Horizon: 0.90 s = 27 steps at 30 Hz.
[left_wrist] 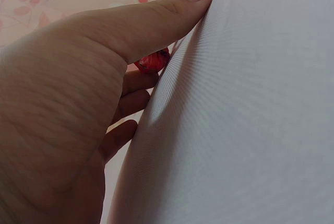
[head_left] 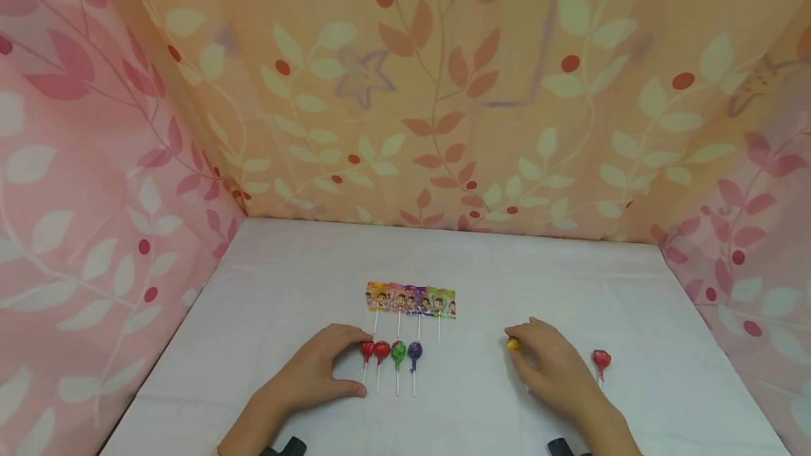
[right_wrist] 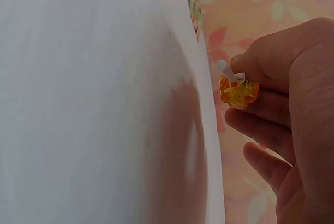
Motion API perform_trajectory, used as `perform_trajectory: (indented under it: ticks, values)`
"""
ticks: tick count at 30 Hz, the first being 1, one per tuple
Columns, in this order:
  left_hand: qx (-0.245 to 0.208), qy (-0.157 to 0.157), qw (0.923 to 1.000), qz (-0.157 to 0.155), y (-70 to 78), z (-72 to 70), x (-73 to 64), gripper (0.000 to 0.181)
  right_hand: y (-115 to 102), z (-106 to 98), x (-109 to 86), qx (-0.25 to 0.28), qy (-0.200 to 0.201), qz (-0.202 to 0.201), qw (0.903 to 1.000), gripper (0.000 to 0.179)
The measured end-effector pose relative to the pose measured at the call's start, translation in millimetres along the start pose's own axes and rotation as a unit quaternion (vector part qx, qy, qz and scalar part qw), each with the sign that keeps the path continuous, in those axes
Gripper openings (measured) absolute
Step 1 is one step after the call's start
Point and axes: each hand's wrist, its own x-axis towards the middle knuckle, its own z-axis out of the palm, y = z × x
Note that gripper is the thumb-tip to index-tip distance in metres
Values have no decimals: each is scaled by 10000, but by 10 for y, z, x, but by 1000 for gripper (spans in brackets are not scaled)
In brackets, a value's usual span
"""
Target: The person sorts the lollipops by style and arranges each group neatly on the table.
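Note:
In the head view my left hand (head_left: 315, 370) rests at the left end of a row of wrapped lollipops. Its index fingertip touches the leftmost red lollipop (head_left: 367, 349), while the outstretched thumb lies near the stick's lower end. Beside that one stand a second red lollipop (head_left: 382, 350), a green lollipop (head_left: 398, 351) and a purple lollipop (head_left: 415, 350), sticks toward me. Over to the right, my right hand (head_left: 557, 371) pinches a yellow lollipop (right_wrist: 240, 93) between thumb and fingers, above the cloth in the right wrist view. Part of its stick is hidden by the hand.
Behind the row lie several flat lollipops in printed wrappers (head_left: 410, 300), side by side. Another red lollipop (head_left: 601, 359) lies right of my right hand, its stick partly covered. White cloth (head_left: 304, 259) covers the table, and patterned curtains (head_left: 437, 160) enclose the back and sides.

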Motion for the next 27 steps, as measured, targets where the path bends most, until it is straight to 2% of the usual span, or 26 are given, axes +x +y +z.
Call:
perform_trajectory:
  ticks: [7, 16, 27]
  values:
    - [23, 3, 10000, 45, -8, 1, -4, 84, -68, 121, 75, 78, -139, -71, 9998, 35]
    - [13, -12, 10000, -22, -5, 4, -10, 84, -227, 205, 188, 53, -117, -324, 9994, 35]
    - [5, 34, 10000, -12, -10, -2, -12, 84, -420, 345, 295, 197, -382, -399, 9983, 35]
